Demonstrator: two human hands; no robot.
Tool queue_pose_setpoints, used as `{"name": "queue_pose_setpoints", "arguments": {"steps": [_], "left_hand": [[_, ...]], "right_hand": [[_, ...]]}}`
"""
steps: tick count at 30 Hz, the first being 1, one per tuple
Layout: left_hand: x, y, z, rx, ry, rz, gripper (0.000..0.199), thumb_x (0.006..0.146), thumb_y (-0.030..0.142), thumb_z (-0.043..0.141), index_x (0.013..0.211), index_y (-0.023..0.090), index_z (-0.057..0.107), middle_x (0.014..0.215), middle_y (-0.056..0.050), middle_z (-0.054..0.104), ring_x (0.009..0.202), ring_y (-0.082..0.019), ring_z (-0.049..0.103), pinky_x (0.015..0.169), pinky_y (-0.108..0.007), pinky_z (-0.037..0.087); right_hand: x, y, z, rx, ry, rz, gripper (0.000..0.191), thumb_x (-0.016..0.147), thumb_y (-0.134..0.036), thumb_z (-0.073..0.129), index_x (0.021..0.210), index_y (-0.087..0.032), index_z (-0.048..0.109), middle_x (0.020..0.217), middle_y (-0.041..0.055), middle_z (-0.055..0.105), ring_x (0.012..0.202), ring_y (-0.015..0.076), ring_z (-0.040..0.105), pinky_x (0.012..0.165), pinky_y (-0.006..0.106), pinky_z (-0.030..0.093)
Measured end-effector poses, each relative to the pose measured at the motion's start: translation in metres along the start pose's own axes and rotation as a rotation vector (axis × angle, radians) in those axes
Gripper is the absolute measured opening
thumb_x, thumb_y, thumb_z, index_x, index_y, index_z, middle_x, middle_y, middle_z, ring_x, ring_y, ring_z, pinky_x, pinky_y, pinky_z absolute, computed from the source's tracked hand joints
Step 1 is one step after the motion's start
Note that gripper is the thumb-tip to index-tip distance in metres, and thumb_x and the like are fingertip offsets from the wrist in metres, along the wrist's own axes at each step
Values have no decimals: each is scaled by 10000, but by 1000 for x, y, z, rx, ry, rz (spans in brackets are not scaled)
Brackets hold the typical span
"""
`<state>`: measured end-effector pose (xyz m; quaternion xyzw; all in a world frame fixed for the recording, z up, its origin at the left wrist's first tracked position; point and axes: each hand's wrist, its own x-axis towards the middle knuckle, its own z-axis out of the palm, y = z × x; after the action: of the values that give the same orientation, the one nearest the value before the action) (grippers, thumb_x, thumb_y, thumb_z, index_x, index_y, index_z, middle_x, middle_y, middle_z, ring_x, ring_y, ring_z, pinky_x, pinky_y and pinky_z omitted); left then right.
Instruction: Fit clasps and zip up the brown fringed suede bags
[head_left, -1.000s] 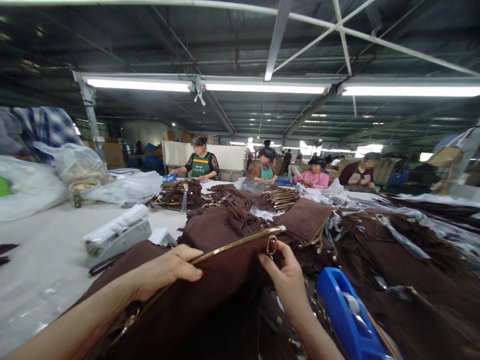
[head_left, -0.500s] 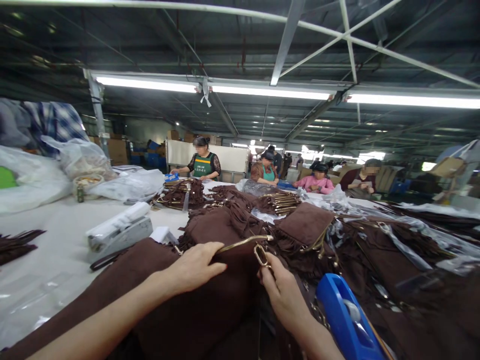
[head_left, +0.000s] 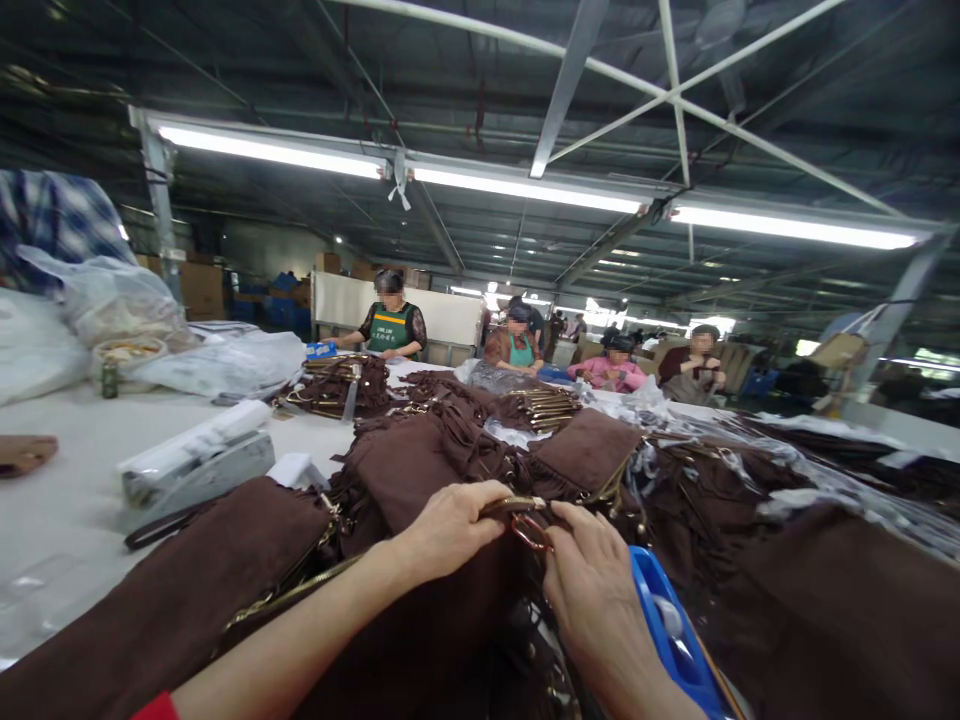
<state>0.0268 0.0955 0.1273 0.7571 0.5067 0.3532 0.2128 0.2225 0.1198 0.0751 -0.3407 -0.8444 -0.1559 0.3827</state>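
Note:
My left hand point(head_left: 457, 530) is closed, pinching a brown strip with a gold, zipper-like edge point(head_left: 517, 504) over a dark brown suede-like bag point(head_left: 420, 640). Close by on the right, my right hand point(head_left: 592, 570) has its fingers bent around a gold oval clasp point(head_left: 531, 532). The clasp sits just under the free end of the strip; whether they touch I cannot tell. Fingers hide part of both metal pieces. Another brown bag point(head_left: 247, 530) with gold trim lies beside my left forearm.
A blue tape dispenser point(head_left: 679, 640) stands against my right forearm. Brown fringed bags point(head_left: 585, 450) and gold-edged stacks point(head_left: 551, 408) cover the middle of the table. A white box point(head_left: 199, 450) and plastic bags point(head_left: 112, 300) lie left. Several people, one in a green apron point(head_left: 391, 330), work across the table.
My hands have come closer together, with the right hand reaching up to the strip's end. The clasp has tilted toward level. The view has turned slightly right.

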Motion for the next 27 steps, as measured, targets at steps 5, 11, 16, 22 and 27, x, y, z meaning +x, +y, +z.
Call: {"name": "queue_pose_setpoints", "arguments": {"steps": [5, 11, 16, 22, 27], "left_hand": [[2, 0, 3, -32, -10, 5, 293, 705, 193, 478, 941, 223, 648, 871, 15, 654, 854, -172, 571, 763, -234, 413], [0, -1, 8, -45, -6, 4, 276, 683, 179, 491, 905, 222, 650, 837, 26, 649, 810, -160, 566, 729, -220, 416], [-2, 1, 8, -24, -2, 1, 239, 700, 185, 482, 876, 218, 641, 830, 21, 645, 820, -165, 567, 727, -225, 410], [-1, 1, 10, 16, -1, 4, 216, 738, 210, 464, 873, 211, 633, 837, 7, 640, 822, -174, 566, 735, -245, 398], [0, 0, 16, 42, -9, 18, 198, 767, 231, 450, 865, 221, 621, 829, 15, 635, 805, -165, 565, 722, -242, 391]], "right_hand": [[6, -10, -9, 268, -251, 253, 221, 863, -167, 324, 923, -198, 534, 920, 63, 620, 854, 226, 561, 750, 391, 456], [-1, -23, 13, 609, -234, 583, 189, 776, -308, 515, 931, -200, 512, 909, 41, 602, 877, 217, 550, 806, 363, 397], [-4, -24, 25, 569, -153, 611, 204, 766, -380, 496, 847, -193, 493, 830, 36, 552, 794, 210, 512, 737, 350, 370], [1, -19, 8, 1080, -310, 669, 291, 751, -449, 553, 843, -185, 475, 718, -33, 464, 616, 115, 447, 549, 245, 362], [-2, -17, 1, 1303, -395, 667, 287, 839, -445, 490, 859, -159, 507, 593, -67, 425, 520, 73, 383, 497, 203, 307]]}}
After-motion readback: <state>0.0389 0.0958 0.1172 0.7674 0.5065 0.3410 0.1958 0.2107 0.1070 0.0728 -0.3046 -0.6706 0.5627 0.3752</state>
